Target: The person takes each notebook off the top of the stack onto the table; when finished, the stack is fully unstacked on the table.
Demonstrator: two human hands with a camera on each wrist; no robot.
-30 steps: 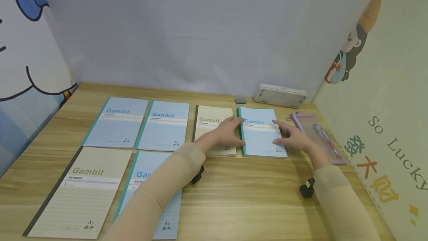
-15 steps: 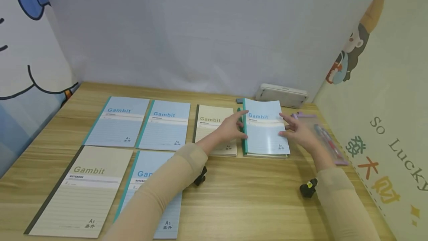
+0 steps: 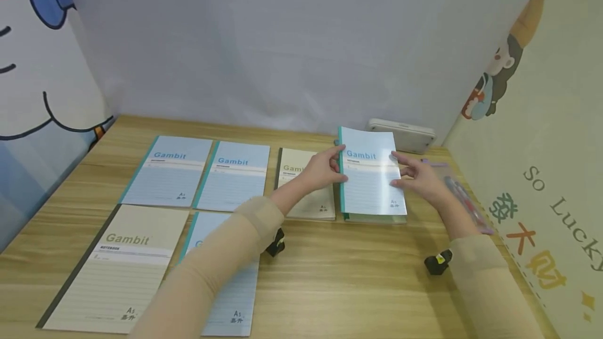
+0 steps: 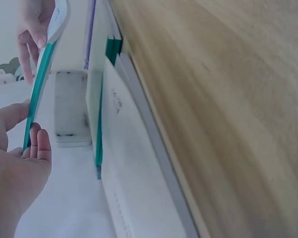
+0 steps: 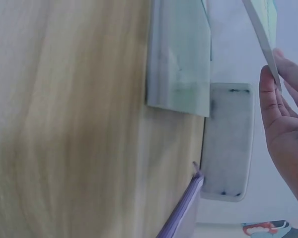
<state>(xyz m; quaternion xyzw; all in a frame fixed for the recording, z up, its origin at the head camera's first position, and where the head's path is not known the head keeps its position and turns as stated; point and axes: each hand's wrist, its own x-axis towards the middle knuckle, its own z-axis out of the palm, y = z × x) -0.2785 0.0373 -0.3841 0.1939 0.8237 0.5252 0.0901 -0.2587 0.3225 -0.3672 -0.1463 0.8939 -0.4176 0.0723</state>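
A blue Gambit notebook [image 3: 369, 182] with a green spine is held up off the table between both hands. My left hand [image 3: 321, 172] pinches its spine edge, thumb on the front and fingers behind, as the left wrist view shows at the green spine [image 4: 38, 94]. On the opposite edge, my right hand [image 3: 421, 179] pinches the cover side; the right wrist view has thumb and fingers [image 5: 270, 99] on either face. Beneath it lies another green-spined notebook [image 5: 181, 64], mostly covered in the head view. Left of that, a cream notebook [image 3: 301, 205] lies partly under my left hand.
Blue notebooks [image 3: 171, 171] and a large cream notebook [image 3: 118, 271] lie in rows on the left of the table [image 3: 339, 286]. A white case [image 3: 405, 135] stands at the back wall. At right is a purple-edged clear pouch [image 3: 459, 192] with pens.
Both hands have lifted the top blue notebook off the one below it, raising it up from the table. The other notebooks have stayed in place.
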